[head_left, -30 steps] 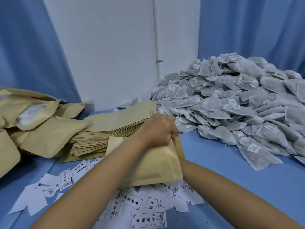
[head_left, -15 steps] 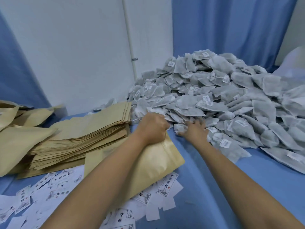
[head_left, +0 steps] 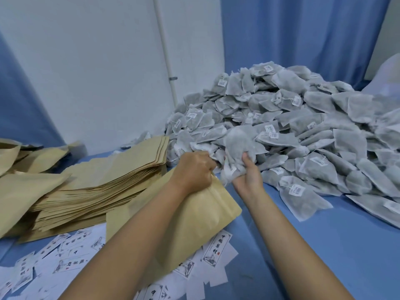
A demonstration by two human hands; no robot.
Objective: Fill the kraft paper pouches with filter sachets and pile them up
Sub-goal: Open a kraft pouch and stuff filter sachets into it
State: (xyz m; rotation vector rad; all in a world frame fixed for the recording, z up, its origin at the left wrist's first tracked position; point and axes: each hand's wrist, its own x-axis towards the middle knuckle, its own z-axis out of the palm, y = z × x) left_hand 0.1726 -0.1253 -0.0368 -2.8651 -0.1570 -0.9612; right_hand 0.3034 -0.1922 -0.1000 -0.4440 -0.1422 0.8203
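Note:
My left hand [head_left: 194, 169] grips the top edge of a kraft paper pouch [head_left: 194, 217] that lies slanted on the blue table. Just right of it, my right hand [head_left: 249, 176] holds a bunch of grey filter sachets [head_left: 236, 148] lifted at the pouch's mouth. A big heap of filter sachets [head_left: 303, 126] with small white tags fills the right side. A stack of flat empty pouches [head_left: 104, 174] lies to the left. Puffed pouches [head_left: 26, 187] are piled at the far left.
Loose white printed labels [head_left: 71, 252] are scattered on the blue table [head_left: 303, 245] near the front edge. A white wall with a thin pipe [head_left: 166, 61] and blue curtains stand behind. A white object [head_left: 387, 79] shows at the right edge.
My right hand left the pouch, reached into the sachet heap and has lifted a bunch of sachets toward the pouch's mouth. My view has turned right.

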